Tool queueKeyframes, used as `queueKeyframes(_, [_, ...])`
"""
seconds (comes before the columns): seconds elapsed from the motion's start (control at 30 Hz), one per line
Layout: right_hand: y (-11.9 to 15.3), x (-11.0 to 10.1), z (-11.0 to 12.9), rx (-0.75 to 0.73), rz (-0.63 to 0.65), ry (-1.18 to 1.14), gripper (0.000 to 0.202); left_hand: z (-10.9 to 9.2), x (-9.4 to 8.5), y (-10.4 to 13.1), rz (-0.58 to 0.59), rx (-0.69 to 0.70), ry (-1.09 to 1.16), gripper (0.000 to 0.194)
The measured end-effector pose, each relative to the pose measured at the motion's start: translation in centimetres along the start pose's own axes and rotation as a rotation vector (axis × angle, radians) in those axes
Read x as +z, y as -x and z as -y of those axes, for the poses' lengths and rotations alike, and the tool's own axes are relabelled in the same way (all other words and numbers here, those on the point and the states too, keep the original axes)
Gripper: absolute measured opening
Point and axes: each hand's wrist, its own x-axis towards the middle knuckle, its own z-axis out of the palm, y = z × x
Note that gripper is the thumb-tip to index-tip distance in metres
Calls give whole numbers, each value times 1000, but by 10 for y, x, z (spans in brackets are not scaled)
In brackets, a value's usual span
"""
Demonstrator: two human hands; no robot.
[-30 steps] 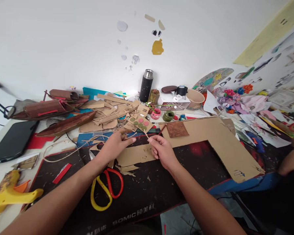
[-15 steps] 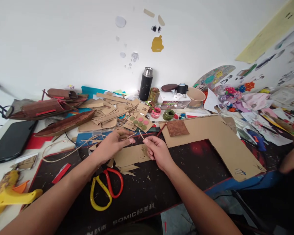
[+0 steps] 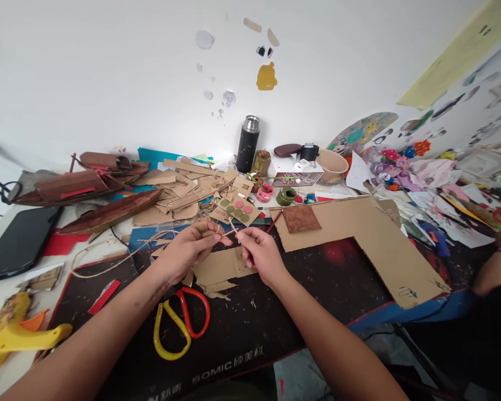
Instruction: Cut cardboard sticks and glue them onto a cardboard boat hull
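Head view: the left hand [image 3: 188, 249] and right hand [image 3: 260, 255] each pinch pale twine [image 3: 229, 233] between thumb and fingers, the twine lying at the centre. Scissors [image 3: 172, 329] rest at seven o'clock, the cardboard frame [image 3: 390, 253] at three o'clock, and a black flask [image 3: 247, 146] at twelve.

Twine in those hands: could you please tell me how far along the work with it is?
The roofed boat model already looks shaped and coloured. In hand, the left hand and right hand pinch thin twine. The twine work seems unfinished: loose loops trail leftward.
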Motion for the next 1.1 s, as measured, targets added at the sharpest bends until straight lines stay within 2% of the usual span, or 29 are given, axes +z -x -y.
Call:
queueKeyframes(0.23, [-1,1,3,23,-11,-55,38,6,-3,3,6,-30,-42,52])
queueKeyframes(0.6, [-2,11,2,22,109,-69,46,3,0,3,1,11,-45,41])
queueKeyframes(0.77, [-5,13,1,-13,93,-20,45,8,-4,3,10,-11,-74,48])
queueKeyframes(0.93, [-7,10,0,-42,51,33,41,4,-13,6,-38,-16,-239,53])
queueKeyframes(1.1, [-8,9,-1,-70,86,119,38,-3,-21,9,-57,-15,-359,51])
